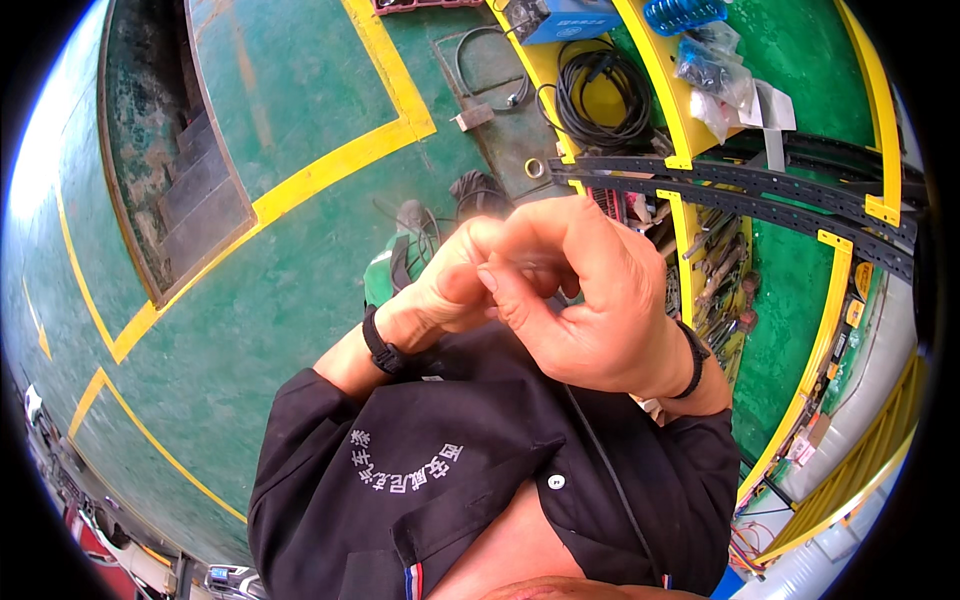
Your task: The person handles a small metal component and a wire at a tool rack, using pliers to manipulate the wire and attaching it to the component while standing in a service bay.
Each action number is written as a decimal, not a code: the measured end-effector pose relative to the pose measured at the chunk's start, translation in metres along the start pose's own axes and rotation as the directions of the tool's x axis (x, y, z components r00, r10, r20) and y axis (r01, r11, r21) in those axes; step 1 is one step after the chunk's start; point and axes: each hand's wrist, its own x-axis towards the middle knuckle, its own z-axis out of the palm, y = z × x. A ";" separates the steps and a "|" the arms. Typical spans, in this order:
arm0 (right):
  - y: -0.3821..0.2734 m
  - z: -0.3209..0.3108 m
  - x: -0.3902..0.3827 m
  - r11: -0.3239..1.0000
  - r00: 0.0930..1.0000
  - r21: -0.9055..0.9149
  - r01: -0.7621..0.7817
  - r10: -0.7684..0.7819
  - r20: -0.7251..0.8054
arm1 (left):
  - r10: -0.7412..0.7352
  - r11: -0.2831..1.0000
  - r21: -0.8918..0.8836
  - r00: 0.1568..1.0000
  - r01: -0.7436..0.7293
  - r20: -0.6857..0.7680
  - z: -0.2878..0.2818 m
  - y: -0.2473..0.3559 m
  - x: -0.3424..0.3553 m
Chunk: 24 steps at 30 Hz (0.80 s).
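Observation:
My left hand [455, 285] and my right hand [590, 300] are together in front of my torso, both with curled fingers. My right thumb and index finger bend toward each other over the fingers of my left hand. What they hold, if anything, is hidden behind them. Dark bands circle both wrists. Below are my black shirt [400, 410] and, beyond the hands, my grey shoe [410, 215] and a dark one [475, 190] on the green floor.
A recessed pit with steps [200, 210] lies at left, beside yellow floor lines. At right, yellow frames [675, 90] hold a blue box [560, 20], coiled black cable [600, 95] and plastic bags [715, 75]. Black perforated rails [800, 190] cross them above assorted tools [720, 270].

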 end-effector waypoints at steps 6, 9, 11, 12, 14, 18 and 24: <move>-0.009 -0.010 0.009 0.952 0.959 0.219 -0.214 0.163 0.230 | 0.232 0.973 -0.047 0.963 -0.228 0.140 -0.020 -0.033 0.005; -0.005 -0.013 0.010 0.959 0.959 0.239 -0.151 0.083 0.273 | 0.144 0.986 -0.078 0.989 -0.145 -0.011 0.007 -0.017 0.007; -0.005 -0.014 0.011 0.947 0.954 0.270 -0.175 0.095 0.283 | 0.110 0.994 0.022 0.994 -0.110 -0.019 0.005 -0.017 0.008; -0.005 -0.015 0.011 0.943 0.953 0.278 -0.181 0.099 0.285 | 0.098 0.994 0.056 0.995 -0.097 -0.020 0.005 -0.016 0.008; -0.005 -0.018 0.013 0.959 0.954 0.251 -0.136 0.059 0.294 | 0.088 0.994 0.067 0.995 -0.085 -0.046 0.008 -0.017 0.007; -0.002 -0.025 0.019 0.975 0.937 0.189 -0.120 0.048 0.347 | 0.081 0.996 0.040 0.992 -0.078 -0.099 0.005 -0.028 0.007; 0.003 -0.026 0.022 0.991 0.933 0.130 0.002 -0.049 0.357 | 0.144 0.990 -0.002 0.988 -0.145 -0.048 -0.016 -0.041 0.005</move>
